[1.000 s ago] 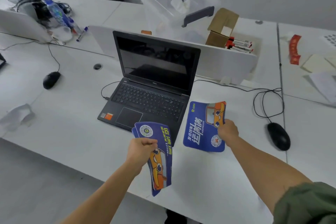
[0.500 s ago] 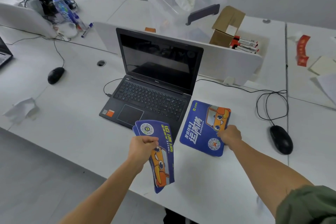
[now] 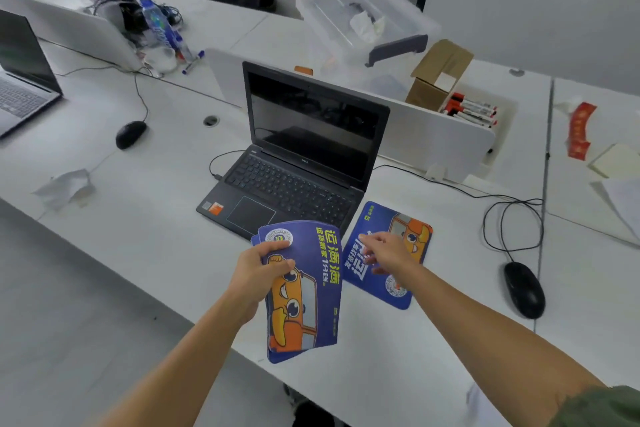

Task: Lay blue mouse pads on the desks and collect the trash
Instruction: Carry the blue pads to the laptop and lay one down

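A stack of blue mouse pads [image 3: 304,291] is held in the left hand [image 3: 258,274] above the near edge of the white counter [image 3: 145,229]; its grip is pinched on the top left part of the stack, thumb on the printed face. One blue mouse pad [image 3: 388,253] is laid flat on the counter, just beside the right front corner of the open black laptop [image 3: 294,163]. The right hand [image 3: 388,253] is seen over this pad with the fingers loosely spread – whether the fingertips touch the pad cannot be told.

A black mouse [image 3: 523,289] with its coiled cable is placed to the right of the laid pad, apart from it. A crumpled piece of white paper [image 3: 64,187] is lying on the counter well to the left of the laptop, and a second black mouse [image 3: 131,134] is found behind it – near a second laptop [image 3: 20,80] at the left edge. Behind the low white divider [image 3: 433,135] a clear plastic box [image 3: 363,21] and an open cardboard box [image 3: 438,76] are standing.
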A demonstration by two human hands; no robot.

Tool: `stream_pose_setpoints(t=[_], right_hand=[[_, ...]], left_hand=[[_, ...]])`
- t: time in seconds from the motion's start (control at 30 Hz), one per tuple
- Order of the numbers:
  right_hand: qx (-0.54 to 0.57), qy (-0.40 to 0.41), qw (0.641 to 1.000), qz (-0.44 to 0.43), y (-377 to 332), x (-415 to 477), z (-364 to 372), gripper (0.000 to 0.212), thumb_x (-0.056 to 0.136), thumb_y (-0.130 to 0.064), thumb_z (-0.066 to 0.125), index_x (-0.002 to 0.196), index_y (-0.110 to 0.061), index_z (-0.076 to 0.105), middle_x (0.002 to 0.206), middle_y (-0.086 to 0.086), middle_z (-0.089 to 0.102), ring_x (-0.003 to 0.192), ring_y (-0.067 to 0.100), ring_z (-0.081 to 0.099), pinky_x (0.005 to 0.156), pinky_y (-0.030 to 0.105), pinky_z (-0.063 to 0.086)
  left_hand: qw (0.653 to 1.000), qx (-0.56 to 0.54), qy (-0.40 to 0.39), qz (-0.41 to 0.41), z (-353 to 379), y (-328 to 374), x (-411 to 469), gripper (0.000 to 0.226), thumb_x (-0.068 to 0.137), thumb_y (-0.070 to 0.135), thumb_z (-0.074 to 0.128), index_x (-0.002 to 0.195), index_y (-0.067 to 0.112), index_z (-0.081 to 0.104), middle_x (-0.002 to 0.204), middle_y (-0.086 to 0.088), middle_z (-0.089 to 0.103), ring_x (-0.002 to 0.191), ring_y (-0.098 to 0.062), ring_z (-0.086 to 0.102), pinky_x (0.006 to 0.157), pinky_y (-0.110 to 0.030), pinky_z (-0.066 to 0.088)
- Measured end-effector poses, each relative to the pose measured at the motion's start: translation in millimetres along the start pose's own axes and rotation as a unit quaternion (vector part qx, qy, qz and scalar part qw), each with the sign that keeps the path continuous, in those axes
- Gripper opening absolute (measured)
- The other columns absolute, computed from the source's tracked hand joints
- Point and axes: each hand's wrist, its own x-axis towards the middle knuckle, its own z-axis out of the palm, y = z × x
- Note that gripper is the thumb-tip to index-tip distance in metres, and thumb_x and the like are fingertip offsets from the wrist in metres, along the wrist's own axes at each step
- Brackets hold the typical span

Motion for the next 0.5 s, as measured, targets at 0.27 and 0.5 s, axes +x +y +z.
stream_pose_setpoints(t=[0.27, 0.5], right_hand=[[0.112, -0.205, 0.972, 0.002, -48, -54, 122, 0.033, 0.091, -0.033, 0.065, 0.112, -0.008, 0.065, 0.102, 0.011, 0.075, 0.09, 0.023, 0.071, 0.083, 0.04, 0.057], [0.02, -0.202, 0.96, -0.191, -123, -93, 245, 0.026, 0.085, -0.012, 0.073, 0.108, -0.014, 0.059, 0.097, 0.005, 0.074, 0.084, 0.021, 0.073, 0.073, 0.034, 0.059]], left_hand=[[0.991, -0.109, 0.082, -0.004, -92, -19, -18, 0.06, 0.086, 0.011, 0.071, 0.137, 0.02, 0.041, 0.102, -0.007, 0.07, 0.075, -0.028, 0.074, 0.063, -0.039, 0.061], [0.949, -0.292, 0.11, -0.043, -216, -52, -27, 0.037, 0.084, 0.008, 0.07, 0.118, 0.005, 0.057, 0.093, -0.019, 0.074, 0.078, -0.038, 0.072, 0.062, -0.044, 0.059]])
